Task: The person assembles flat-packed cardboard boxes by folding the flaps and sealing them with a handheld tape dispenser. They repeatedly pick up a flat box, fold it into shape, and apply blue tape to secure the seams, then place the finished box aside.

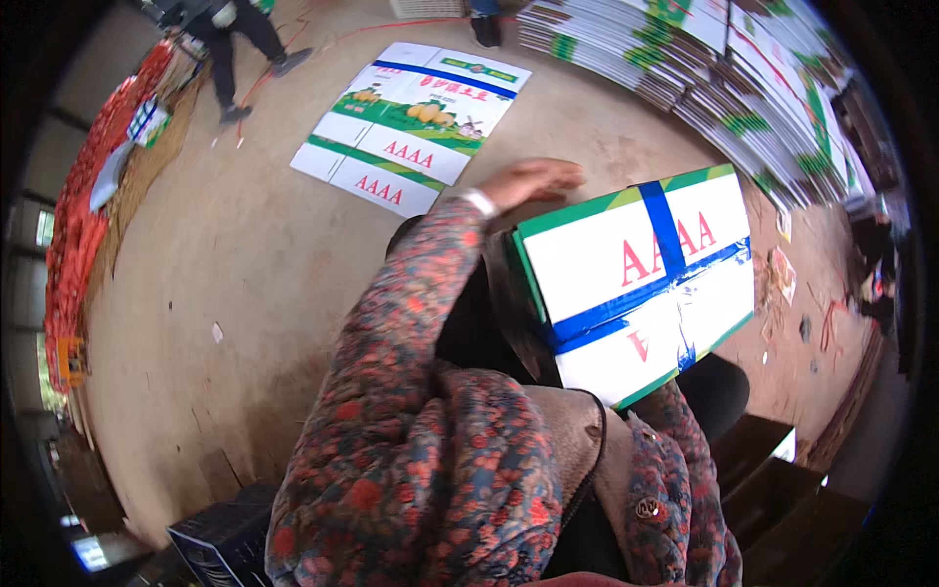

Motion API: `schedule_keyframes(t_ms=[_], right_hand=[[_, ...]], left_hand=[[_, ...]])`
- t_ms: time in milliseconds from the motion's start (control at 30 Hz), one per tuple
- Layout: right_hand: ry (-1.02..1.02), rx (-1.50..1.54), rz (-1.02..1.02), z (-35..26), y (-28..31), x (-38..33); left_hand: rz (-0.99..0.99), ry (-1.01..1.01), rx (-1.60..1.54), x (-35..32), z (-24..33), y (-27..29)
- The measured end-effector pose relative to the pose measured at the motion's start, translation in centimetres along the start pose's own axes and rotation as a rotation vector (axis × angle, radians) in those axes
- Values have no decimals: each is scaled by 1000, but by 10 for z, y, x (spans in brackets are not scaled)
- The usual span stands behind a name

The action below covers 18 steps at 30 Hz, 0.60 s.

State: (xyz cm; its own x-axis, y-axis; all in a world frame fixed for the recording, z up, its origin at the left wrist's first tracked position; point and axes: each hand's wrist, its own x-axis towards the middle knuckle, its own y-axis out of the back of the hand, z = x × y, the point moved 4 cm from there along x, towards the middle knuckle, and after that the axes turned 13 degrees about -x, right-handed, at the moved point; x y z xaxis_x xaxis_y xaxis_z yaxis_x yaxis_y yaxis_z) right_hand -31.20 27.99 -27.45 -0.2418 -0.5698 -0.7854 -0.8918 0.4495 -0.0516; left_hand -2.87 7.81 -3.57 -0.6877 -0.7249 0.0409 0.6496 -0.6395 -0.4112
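Note:
A white and green cardboard box [599,279] rests tilted on my lap, with crossing strips of blue tape [616,323] stuck over its near face. My left hand [536,182] is stretched out beyond the box's upper left corner. Its fingers are extended, slightly blurred, and hold nothing that I can see. The right sleeve [685,440] goes in under the box's lower edge, and the box hides my right hand. Ahead on the floor lies a flattened printed carton [362,161] in white, green and blue.
Tall stacks of flattened cartons [675,73] stand at the far right. Red mesh sacks [93,210] are piled along the left. A person's dark-trousered legs [225,49] stand far left, and another foot [485,31] is at the top. A dark box [220,543] sits low on the left.

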Motion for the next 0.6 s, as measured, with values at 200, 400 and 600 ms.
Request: schedule_keyframes(t_ms=[200, 400, 600], right_hand=[[-72, -299, 46, 16, 100, -57], [365, -522, 28, -128, 71, -94], [1049, -493, -356, -290, -280, -143]], left_hand=[[-181, 238, 6, 8, -19, -40], [36, -225, 501, -55, 88, -43], [467, -358, 467, -224, 213, -36]])
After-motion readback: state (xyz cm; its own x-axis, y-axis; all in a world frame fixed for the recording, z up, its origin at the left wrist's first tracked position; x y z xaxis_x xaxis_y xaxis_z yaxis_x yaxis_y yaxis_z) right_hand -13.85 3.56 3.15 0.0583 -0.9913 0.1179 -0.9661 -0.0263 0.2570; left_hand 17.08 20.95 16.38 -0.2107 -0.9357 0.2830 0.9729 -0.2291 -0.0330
